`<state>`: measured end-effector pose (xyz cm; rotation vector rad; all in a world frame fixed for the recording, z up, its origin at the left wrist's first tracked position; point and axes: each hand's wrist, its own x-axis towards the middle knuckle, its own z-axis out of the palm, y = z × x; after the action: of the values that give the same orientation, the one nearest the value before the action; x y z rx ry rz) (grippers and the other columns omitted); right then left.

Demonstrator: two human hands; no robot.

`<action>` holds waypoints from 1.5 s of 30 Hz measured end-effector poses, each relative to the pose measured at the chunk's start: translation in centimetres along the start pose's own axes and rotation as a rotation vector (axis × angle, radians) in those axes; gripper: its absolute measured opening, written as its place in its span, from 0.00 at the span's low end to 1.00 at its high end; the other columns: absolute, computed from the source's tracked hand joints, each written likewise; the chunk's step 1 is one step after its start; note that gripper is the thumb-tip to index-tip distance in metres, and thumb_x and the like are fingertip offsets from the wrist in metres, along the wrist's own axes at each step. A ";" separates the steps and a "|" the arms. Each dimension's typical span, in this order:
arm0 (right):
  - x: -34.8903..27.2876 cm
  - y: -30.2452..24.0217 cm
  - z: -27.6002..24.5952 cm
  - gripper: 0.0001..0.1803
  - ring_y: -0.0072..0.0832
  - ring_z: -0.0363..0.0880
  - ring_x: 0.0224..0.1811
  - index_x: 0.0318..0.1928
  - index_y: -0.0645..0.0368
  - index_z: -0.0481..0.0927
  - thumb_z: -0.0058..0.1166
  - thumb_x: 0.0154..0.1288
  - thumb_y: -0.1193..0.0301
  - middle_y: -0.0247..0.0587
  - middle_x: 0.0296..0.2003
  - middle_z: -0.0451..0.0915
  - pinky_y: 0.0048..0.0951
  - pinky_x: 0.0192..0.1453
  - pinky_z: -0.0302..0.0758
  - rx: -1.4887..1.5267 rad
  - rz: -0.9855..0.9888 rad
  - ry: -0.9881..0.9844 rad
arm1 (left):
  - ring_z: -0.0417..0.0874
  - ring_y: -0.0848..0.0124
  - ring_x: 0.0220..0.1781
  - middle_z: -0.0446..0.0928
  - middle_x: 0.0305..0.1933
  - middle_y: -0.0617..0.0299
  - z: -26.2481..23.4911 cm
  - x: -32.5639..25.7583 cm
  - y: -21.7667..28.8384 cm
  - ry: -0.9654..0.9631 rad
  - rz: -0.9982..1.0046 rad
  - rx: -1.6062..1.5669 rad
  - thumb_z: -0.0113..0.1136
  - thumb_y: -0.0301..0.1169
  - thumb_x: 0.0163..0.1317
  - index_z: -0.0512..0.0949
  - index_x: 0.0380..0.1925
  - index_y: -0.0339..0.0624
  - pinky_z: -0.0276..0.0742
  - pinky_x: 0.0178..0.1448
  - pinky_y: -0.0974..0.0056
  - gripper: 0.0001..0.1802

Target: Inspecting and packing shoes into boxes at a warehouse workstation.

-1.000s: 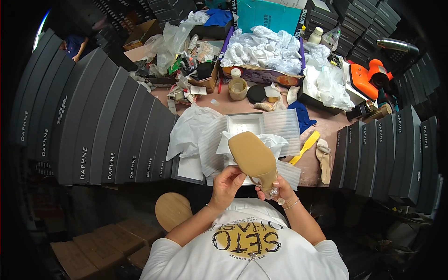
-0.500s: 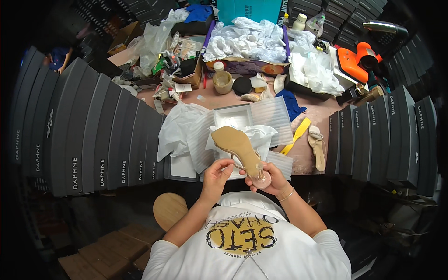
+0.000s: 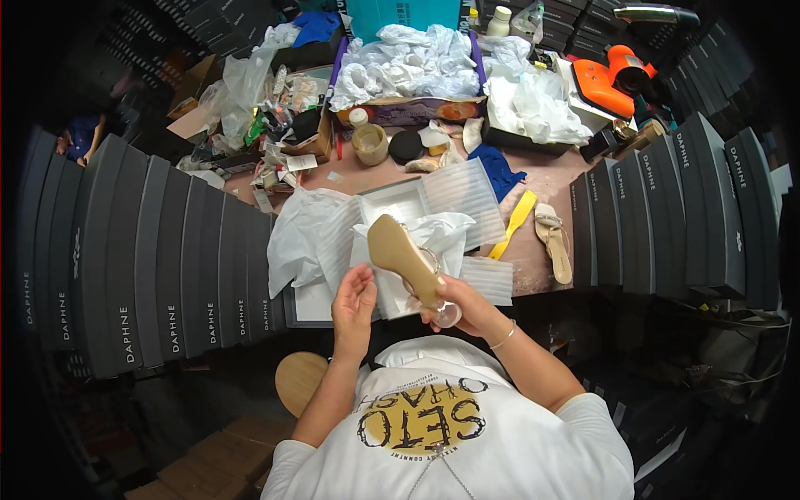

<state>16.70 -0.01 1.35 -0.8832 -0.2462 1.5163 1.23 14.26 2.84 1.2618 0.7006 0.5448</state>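
Sandal (image 3: pixel 402 256) w/ tan sole facing up, gripped at heel end by right hand (image 3: pixel 454 302), fingers closed round it, just above white tissue paper (image 3: pixel 433 233) in open shoe box (image 3: pixel 392 200) on desk (image 3: pixel 542 179). Left hand (image 3: pixel 353 302) open, fingers loosely curled, holding nothing, just beside sandal. Matching 2nd sandal (image 3: pixel 553 240) lying flat on desk to the right, next to yellow shoehorn (image 3: pixel 514 222). Stacks of dark shoe boxes (image 3: pixel 158 258) both sides.
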 end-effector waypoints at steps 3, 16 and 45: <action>-0.2 -0.6 2.3 0.33 0.38 0.76 0.45 0.63 0.60 0.67 0.61 0.59 0.61 0.52 0.50 0.71 0.32 0.48 0.75 -1.071 -0.353 0.202 | 0.69 0.68 0.60 0.64 0.63 0.52 -0.2 -0.3 0.2 -0.065 -0.038 -0.048 0.57 0.39 0.66 0.48 0.71 0.46 0.65 0.62 0.62 0.39; -0.8 0.9 1.9 0.08 0.23 0.78 0.36 0.42 0.65 0.80 0.54 0.63 0.77 0.40 0.36 0.79 0.23 0.42 0.74 -0.932 -0.441 0.287 | 0.72 0.75 0.25 0.73 0.43 0.54 -3.8 2.6 -2.1 -0.367 -0.612 -1.230 0.49 0.35 0.67 0.59 0.66 0.40 0.75 0.26 0.73 0.28; -10.7 0.5 -4.2 0.40 0.38 0.76 0.41 0.69 0.63 0.54 0.51 0.58 0.62 0.61 0.65 0.58 0.32 0.35 0.80 0.730 -0.482 0.046 | 0.49 0.51 0.75 0.53 0.73 0.53 -6.7 12.6 -4.5 -0.575 0.806 1.640 0.52 0.24 0.54 0.67 0.62 0.58 0.45 0.71 0.35 0.32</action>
<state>17.99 -11.43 2.25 -0.2425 0.1270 1.0096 4.79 26.67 -4.73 3.1273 -0.0560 0.0836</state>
